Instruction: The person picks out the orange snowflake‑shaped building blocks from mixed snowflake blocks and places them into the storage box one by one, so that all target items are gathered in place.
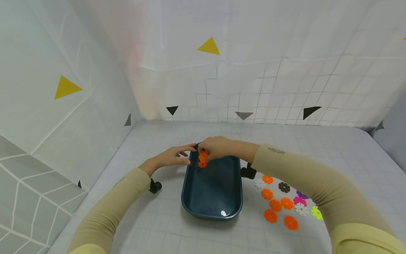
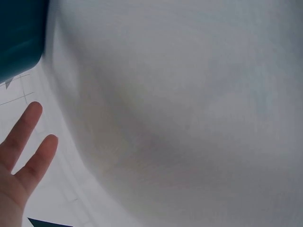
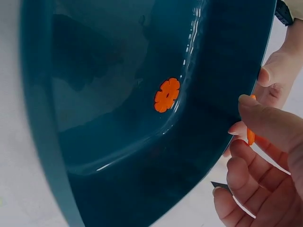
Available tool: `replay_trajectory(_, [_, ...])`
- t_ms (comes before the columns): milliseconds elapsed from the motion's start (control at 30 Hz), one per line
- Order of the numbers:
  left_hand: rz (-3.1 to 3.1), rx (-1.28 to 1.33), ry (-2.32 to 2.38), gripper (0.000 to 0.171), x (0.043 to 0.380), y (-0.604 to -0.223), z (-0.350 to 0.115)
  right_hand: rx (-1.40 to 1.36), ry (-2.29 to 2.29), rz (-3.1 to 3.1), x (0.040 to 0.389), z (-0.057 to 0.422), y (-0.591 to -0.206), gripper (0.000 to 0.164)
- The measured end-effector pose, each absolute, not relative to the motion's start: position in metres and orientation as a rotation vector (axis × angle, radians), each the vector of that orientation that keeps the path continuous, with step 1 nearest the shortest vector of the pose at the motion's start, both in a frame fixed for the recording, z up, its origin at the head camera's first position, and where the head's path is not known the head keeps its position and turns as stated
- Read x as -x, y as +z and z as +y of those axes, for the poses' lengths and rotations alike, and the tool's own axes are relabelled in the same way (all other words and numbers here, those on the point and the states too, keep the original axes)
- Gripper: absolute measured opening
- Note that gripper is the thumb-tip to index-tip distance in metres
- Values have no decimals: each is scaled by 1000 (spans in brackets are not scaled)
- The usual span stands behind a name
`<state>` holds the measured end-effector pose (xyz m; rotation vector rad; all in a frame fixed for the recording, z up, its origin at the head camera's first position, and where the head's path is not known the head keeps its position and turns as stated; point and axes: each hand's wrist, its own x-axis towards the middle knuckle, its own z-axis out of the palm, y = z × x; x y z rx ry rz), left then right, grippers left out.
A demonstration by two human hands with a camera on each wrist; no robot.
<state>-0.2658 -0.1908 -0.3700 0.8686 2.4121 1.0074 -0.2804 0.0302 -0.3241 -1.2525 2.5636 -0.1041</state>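
A deep blue-green tray [image 1: 211,187] stands on the table between both hands. My right hand [image 1: 217,147] is over its far left corner, pinching an orange flower-shaped disc [image 3: 251,126] between thumb and fingers; that disc appears edge-on in the right wrist view. Inside the tray, a second orange disc [image 3: 167,95] lies flat on the bottom near the corner. At the left rim, my left hand [image 1: 170,156] has its fingers spread, fingertips right at the edge and nothing gripped. Two of its fingers [image 2: 35,163] show in the left wrist view.
Right of the tray, several loose flower-shaped discs lie on the table: orange ones [image 1: 270,216], a dark brown one [image 1: 284,187], a pink one [image 1: 299,201], a white one [image 1: 301,209] and a yellow-green one [image 1: 316,212]. My right sleeve [image 1: 295,173] passes over this group.
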Motion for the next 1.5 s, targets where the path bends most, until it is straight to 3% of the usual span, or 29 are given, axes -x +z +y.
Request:
replay_trajectory(1133, [2406, -894, 983, 62, 266, -368, -192, 1246, -102, 2470, 291, 10, -360, 37])
replay_trajectory(1500, [2392, -902, 1007, 54, 267, -368, -192, 1216, -117, 2331, 297, 6, -365, 37])
